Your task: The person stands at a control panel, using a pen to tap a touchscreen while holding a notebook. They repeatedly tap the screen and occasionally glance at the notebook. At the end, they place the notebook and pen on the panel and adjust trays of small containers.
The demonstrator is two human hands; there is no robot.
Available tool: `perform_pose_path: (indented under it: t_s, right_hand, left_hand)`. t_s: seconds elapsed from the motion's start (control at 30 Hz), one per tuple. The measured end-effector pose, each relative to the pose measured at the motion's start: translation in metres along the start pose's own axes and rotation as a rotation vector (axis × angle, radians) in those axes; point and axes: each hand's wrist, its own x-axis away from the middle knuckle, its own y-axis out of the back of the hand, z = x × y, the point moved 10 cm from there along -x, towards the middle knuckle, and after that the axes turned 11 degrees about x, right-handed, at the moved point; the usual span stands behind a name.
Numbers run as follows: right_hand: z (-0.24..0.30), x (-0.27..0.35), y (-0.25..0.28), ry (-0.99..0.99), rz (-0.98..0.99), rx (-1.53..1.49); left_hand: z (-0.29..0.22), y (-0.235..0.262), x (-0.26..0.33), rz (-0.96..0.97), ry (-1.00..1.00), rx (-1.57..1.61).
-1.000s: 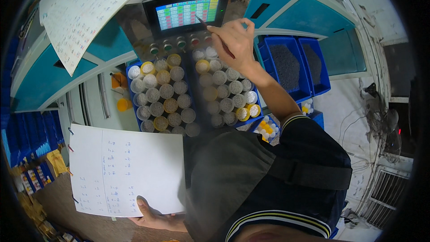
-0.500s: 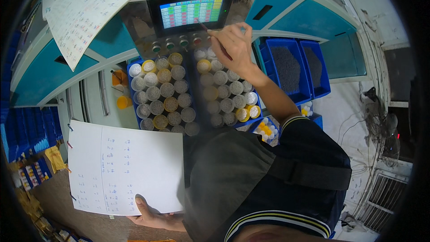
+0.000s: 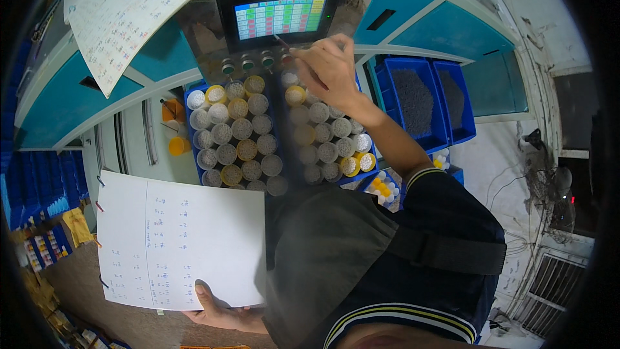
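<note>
My left hand [image 3: 218, 312] grips the lower right corner of a stack of ring-bound paper sheets [image 3: 194, 239], thumb on top. Rows of blue handwriting cover part of the top page. My right hand [image 3: 330, 70] is closed on a thin pen-like stick [image 3: 281, 41], seen only in part. Its tip points at the lower edge of a lit touchscreen [image 3: 280, 18] with a grid of green, pink, white and yellow cells; whether it touches I cannot tell. Below the screen sits a row of round push buttons [image 3: 247, 64], partly behind my right hand.
Two blue trays stand below the panel, holding round clear and yellow-rimmed cups [image 3: 241, 129] of pale granules. Blue bins [image 3: 413, 103] of dark grey pellets are at the right. A written board [image 3: 139, 16] lies upper left. Blue shelf bins [image 3: 45, 184] line the far left.
My right hand has moved slightly left and down, and the stick's tip has shifted from the grid to the screen's lower edge. My left hand keeps its hold on the sheets.
</note>
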Motion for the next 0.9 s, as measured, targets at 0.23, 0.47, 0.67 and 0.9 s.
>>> perform_pose_path:
  t_s: [0.23, 0.47, 0.67, 0.9]
  right_hand:
    - [0.003, -0.002, -0.009, 0.008, 0.002, 0.037]
    - [0.005, -0.011, -0.002, 0.013, -0.032, 0.06]
    - [0.006, -0.016, 0.009, 0.005, -0.105, 0.084]
    - [0.01, -0.018, -0.003, 0.03, -0.071, 0.026]
  left_hand:
    - [-0.008, -0.007, 0.004, 0.023, -0.065, 0.099]
    - [-0.003, -0.004, 0.002, 0.025, -0.01, 0.055]
    - [-0.012, -0.009, 0.003, 0.038, -0.081, 0.035]
    - [-0.017, -0.012, 0.006, 0.04, -0.092, 0.042]
